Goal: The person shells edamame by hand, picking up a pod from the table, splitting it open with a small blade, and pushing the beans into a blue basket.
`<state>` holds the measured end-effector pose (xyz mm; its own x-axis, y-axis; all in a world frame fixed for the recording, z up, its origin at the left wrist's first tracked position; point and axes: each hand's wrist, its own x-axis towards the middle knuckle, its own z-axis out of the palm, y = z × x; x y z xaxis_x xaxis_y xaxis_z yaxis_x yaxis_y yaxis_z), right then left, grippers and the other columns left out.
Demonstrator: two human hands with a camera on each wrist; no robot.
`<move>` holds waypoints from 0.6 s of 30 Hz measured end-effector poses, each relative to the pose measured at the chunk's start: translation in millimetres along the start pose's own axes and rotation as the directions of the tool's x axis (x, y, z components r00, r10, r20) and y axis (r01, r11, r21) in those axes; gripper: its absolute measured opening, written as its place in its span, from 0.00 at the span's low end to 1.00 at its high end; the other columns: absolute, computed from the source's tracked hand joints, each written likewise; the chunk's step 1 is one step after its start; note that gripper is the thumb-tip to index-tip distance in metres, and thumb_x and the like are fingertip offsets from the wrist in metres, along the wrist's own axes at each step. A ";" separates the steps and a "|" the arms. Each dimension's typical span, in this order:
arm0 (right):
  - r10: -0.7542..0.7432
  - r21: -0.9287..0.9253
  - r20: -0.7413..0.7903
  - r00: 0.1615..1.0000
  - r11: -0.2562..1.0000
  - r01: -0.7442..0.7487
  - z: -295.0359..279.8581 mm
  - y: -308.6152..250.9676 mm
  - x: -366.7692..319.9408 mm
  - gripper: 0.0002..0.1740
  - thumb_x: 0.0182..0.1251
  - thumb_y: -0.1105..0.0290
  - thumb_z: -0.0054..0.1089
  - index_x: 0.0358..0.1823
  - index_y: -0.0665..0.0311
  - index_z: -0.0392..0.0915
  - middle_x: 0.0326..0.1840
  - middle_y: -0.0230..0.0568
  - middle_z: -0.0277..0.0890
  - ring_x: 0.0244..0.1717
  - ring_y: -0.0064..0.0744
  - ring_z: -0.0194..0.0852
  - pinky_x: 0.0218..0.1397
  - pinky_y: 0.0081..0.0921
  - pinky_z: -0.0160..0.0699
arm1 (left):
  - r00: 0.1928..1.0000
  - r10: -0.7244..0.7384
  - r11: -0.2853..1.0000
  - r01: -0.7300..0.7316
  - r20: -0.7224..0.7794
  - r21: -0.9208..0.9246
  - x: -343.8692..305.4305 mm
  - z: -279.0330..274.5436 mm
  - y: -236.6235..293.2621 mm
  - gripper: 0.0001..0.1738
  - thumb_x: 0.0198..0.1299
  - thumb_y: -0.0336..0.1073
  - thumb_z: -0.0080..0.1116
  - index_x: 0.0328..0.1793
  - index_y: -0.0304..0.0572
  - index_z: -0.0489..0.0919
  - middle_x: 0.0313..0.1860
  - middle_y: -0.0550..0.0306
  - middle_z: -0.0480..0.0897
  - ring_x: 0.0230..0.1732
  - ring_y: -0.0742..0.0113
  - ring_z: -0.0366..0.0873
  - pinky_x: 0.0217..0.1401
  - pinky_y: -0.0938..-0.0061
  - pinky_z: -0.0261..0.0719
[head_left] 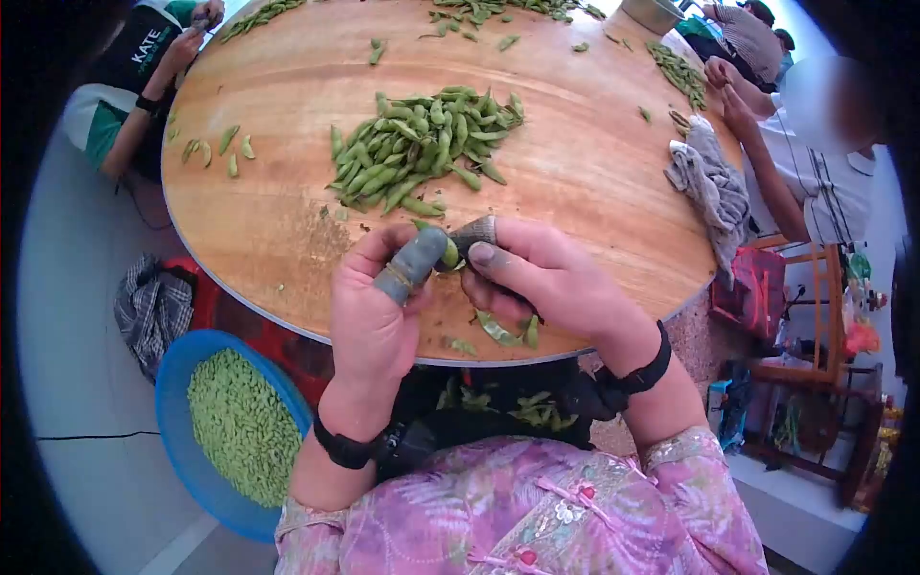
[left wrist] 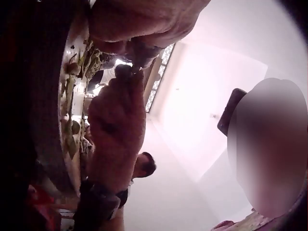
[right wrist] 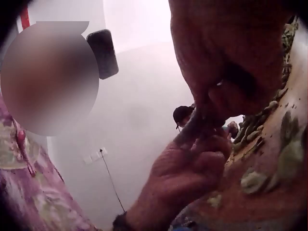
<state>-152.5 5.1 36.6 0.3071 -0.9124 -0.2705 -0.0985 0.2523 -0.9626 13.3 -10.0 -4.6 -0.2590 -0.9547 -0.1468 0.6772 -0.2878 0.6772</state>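
Observation:
Over the table's near edge, my left hand (head_left: 374,302) and right hand (head_left: 541,273) meet at the fingertips. Between them is a green soybean pod (head_left: 449,253), pinched from both sides and mostly covered by fingers. A grey cover (head_left: 414,264) tied with a band wraps the left thumb; a grey knit cover (head_left: 476,231) sits on a right finger. Empty pod shells (head_left: 498,329) lie just beneath the right hand. Beyond the hands is a heap of unshelled pods (head_left: 422,144). Both wrist views show the left hand (right wrist: 183,178) and right hand (left wrist: 115,125) dark, fingertips together.
A blue basin (head_left: 177,446) full of shelled green beans stands low at the left. The round wooden table (head_left: 259,259) carries scattered pods and a grey towel (head_left: 714,182) at its right edge. Other people sit at both sides. More shells lie on my lap.

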 end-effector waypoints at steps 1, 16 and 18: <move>0.007 0.096 0.043 0.999 0.995 -0.011 -2.1 2.6 -1.3 0.11 0.69 0.66 0.46 0.33 0.66 0.72 0.19 0.27 0.68 0.15 0.13 0.60 0.18 0.15 0.59 | 1.000 0.018 1.000 -0.018 0.017 -0.006 0.1 0.1 0.4 0.07 0.55 0.26 0.60 0.40 0.41 0.78 0.32 0.62 0.81 0.22 0.85 0.69 0.20 0.91 0.58; 0.126 0.510 0.171 0.977 0.837 -0.197 4.7 15.0 -6.5 0.09 0.70 0.68 0.45 0.35 0.64 0.72 0.20 0.24 0.66 0.15 0.09 0.54 0.16 0.10 0.51 | 0.938 -0.237 0.969 0.248 0.252 -0.012 1.3 -8.1 8.3 0.08 0.53 0.28 0.63 0.38 0.41 0.76 0.33 0.64 0.78 0.31 0.82 0.72 0.28 0.89 0.65; 0.117 0.534 0.180 0.977 0.822 -0.197 6.8 14.6 -6.3 0.10 0.69 0.68 0.45 0.32 0.64 0.73 0.19 0.23 0.66 0.16 0.10 0.56 0.16 0.11 0.53 | 0.977 -0.128 0.984 0.103 0.172 0.148 -3.8 1.4 3.2 0.06 0.55 0.29 0.59 0.39 0.41 0.75 0.33 0.65 0.76 0.30 0.82 0.71 0.26 0.89 0.64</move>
<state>-149.4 16.7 24.2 0.4585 -0.8039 -0.3789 0.3643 0.5589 -0.7449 15.4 -7.2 -0.9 -0.4583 -0.8825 -0.1060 0.5372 -0.3700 0.7579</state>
